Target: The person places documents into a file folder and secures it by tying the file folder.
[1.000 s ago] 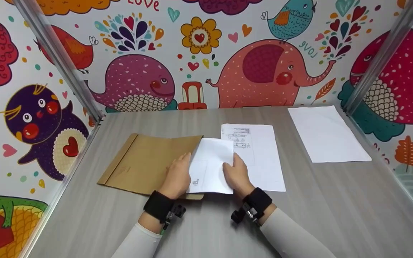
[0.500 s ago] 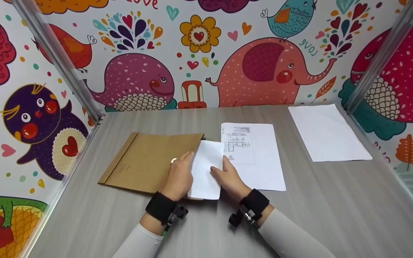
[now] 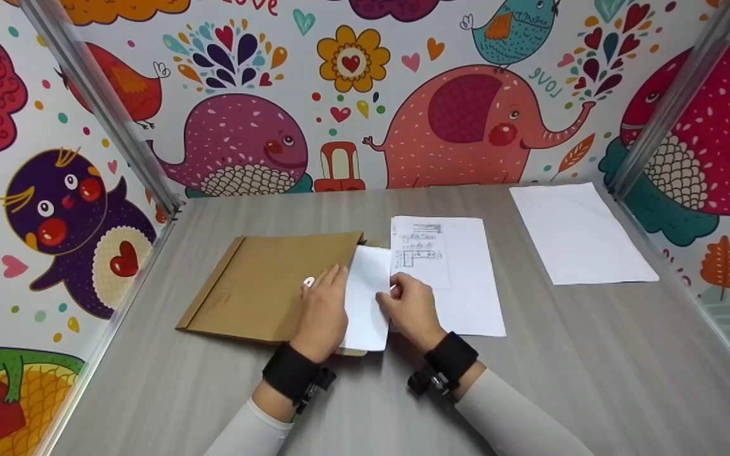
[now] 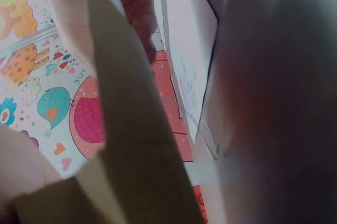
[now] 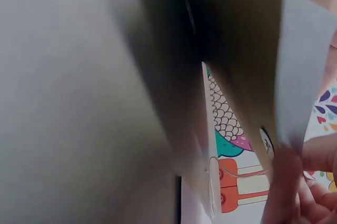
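On the grey bench [image 3: 593, 380], near its middle, a brown envelope [image 3: 257, 285] lies flat with its open end turned to the right, and a white sheet [image 3: 365, 291] sticks out of that end, partly inside and partly lying over the edge of a printed page [image 3: 460, 278]. Left hand [image 3: 324, 310] rests flat on the envelope by its mouth, its fingers [image 3: 333, 278] straight and close together, pressing the brown paper down just beside the white sheet. Right hand [image 3: 409, 307] is at the sheet's right edge, its fingers [image 3: 397, 294] curled and pinching that edge. The printed page lies flat just to the right of the envelope, with a block of drawings and text in its upper left part. Well apart from it, toward the far right corner of the bench, lies a blank sheet [image 3: 580, 234]. Both wrists wear black bands, and the sleeves are white. From the left wrist view the brown flap [image 4: 131, 129] fills the foreground with a fingertip behind it; from the right wrist view the white sheet [image 5: 305, 71] is seen edge-on beside the envelope [image 5: 237, 39], all much blurred. Bright cartoon walls [image 3: 466, 120] with an elephant, whales and birds close the bench in on three sides
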`<state>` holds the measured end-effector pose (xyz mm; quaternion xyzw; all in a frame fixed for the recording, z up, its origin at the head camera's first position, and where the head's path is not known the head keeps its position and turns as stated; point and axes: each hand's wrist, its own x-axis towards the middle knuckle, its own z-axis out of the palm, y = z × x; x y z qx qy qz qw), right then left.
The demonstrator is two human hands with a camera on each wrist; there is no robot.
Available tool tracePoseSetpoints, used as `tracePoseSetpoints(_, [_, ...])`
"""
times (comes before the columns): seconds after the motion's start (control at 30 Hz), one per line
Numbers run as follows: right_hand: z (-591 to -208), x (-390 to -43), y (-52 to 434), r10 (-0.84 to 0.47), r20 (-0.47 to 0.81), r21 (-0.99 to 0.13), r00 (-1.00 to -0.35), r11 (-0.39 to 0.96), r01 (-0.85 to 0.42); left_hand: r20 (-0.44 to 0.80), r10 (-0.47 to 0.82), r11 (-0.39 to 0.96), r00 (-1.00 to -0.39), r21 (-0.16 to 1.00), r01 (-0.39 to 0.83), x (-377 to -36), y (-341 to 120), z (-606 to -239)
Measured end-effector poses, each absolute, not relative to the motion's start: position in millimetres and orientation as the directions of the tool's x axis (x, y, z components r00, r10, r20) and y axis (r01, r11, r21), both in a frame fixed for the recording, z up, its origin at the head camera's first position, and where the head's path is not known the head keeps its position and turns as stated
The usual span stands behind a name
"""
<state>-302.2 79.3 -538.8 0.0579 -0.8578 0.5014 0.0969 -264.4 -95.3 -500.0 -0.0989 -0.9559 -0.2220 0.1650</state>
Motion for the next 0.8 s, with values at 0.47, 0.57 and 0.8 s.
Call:
tracePoseSetpoints(0.47, [-544.8,-304.2,80.6,0.060,0.220,-0.890,-0.974,0.422,-0.175,0.379,0.138,0.884,-0.915,0.369,0.286,-261.0,-90.8,-502.9])
tracePoseSetpoints(0.57, [-542.1,-303.6,81.6,0.030,0.201,-0.887,-0.979,0.430,-0.169,0.386,0.149,0.882,-0.910,0.365,0.299,-259.9,-89.0,-502.9])
tracePoseSetpoints(0.8, [-539.6,-302.2,81.0,0.042,0.196,-0.896,-0.980,0.414,-0.161,0.383,0.143,0.884,-0.913,0.365,0.292,-259.4,-85.0,-505.9])
